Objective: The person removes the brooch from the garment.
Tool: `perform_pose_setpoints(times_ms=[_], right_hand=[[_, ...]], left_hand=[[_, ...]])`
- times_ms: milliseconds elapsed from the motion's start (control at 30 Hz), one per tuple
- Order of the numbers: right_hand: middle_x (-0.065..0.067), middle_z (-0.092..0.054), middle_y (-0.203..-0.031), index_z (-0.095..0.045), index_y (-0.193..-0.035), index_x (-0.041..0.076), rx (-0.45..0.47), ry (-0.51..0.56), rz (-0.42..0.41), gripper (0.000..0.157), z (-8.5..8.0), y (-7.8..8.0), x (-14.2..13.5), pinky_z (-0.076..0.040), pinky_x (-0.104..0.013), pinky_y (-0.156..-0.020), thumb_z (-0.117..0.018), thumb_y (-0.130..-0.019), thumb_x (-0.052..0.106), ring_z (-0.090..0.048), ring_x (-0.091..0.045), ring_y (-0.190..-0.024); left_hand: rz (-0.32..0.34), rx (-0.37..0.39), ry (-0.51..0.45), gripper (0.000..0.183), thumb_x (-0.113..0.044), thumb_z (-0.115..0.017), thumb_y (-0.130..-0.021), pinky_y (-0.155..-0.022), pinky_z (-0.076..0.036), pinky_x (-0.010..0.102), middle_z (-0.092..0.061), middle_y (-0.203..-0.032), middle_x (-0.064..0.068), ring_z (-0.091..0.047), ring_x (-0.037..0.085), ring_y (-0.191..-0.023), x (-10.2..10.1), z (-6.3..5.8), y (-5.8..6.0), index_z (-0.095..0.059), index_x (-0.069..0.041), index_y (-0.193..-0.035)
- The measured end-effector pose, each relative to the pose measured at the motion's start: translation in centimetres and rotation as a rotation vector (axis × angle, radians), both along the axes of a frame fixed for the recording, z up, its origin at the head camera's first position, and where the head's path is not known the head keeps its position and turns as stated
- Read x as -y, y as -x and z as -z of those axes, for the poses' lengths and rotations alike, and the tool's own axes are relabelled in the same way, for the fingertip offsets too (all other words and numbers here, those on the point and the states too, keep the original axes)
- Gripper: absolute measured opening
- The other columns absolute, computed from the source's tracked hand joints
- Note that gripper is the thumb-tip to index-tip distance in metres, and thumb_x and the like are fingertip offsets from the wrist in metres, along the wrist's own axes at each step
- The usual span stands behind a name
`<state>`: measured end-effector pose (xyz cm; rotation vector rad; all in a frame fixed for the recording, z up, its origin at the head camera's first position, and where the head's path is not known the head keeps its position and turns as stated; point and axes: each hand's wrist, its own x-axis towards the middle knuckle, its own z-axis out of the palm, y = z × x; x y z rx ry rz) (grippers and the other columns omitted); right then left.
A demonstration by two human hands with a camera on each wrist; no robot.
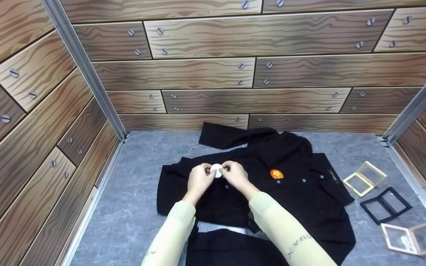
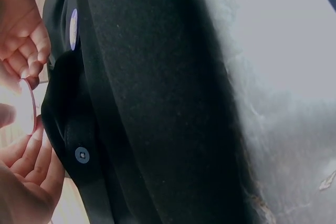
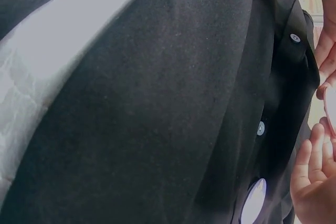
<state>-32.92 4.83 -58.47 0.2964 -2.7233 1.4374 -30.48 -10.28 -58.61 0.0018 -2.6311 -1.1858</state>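
I pinch a round white badge [image 1: 217, 170] between both hands, neither nearer than the other: my left hand [image 1: 200, 179] has its fingers curled at the left edge, my right hand [image 1: 235, 173] at the right. Being round, it has no long axis; one face tips up toward my head. It is over the black shirt [image 1: 283, 155], whose buttons [image 1: 278, 181] run left to right. An orange badge [image 1: 276, 174] sits farther right on the cloth.
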Motion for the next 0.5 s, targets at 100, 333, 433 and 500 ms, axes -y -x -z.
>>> perform_pose_setpoints(times_ms=[100, 333, 433, 500], right_hand=[[-0.012, -0.076, -0.080, -0.075, -0.093, -0.001, 0.004, 0.001, -0.003, 0.009, 0.05, -0.06, -0.09, -0.051, -0.023, -0.068, -0.074, -0.094, 0.008, -0.060, -0.005, -0.067], [-0.009, -0.073, -0.078, -0.074, -0.089, -0.002, -0.099, 0.046, -0.034, 0.012, 0.36, -0.39, -0.41, -0.052, -0.025, -0.069, -0.074, -0.089, 0.010, -0.062, -0.011, -0.071], [-0.008, -0.071, -0.075, -0.073, -0.087, -0.002, -0.147, 0.070, -0.045, 0.013, 0.31, -0.55, -0.52, -0.052, -0.025, -0.067, -0.074, -0.087, 0.010, -0.062, -0.012, -0.070], [-0.010, -0.072, -0.076, -0.073, -0.087, -0.003, -0.140, 0.073, -0.047, 0.013, 0.22, -0.51, -0.52, -0.052, -0.025, -0.067, -0.074, -0.087, 0.009, -0.063, -0.013, -0.070]], left_hand=[[0.000, -0.001, 0.005, 0.014, -0.014, -0.079, -0.090, -0.071, -0.057, 0.031, -0.076, -0.084, 0.005, -0.067, 0.015, -0.075, -0.01, -0.01, -0.02, -0.080, -0.002, -0.098], [0.008, -0.017, 0.000, 0.014, -0.013, -0.079, -0.089, -0.073, -0.059, 0.034, -0.078, -0.085, 0.006, -0.071, 0.019, -0.078, 0.03, -0.07, -0.19, -0.081, -0.003, -0.098], [0.015, -0.044, 0.013, 0.013, -0.012, -0.080, -0.088, -0.075, -0.060, 0.037, -0.080, -0.086, 0.007, -0.074, 0.021, -0.080, 0.07, -0.05, -0.19, -0.081, -0.002, -0.097], [0.022, -0.058, 0.020, 0.013, -0.011, -0.080, -0.088, -0.076, -0.061, 0.038, -0.080, -0.087, 0.008, -0.074, 0.021, -0.081, 0.10, -0.06, -0.13, -0.081, -0.001, -0.097]])
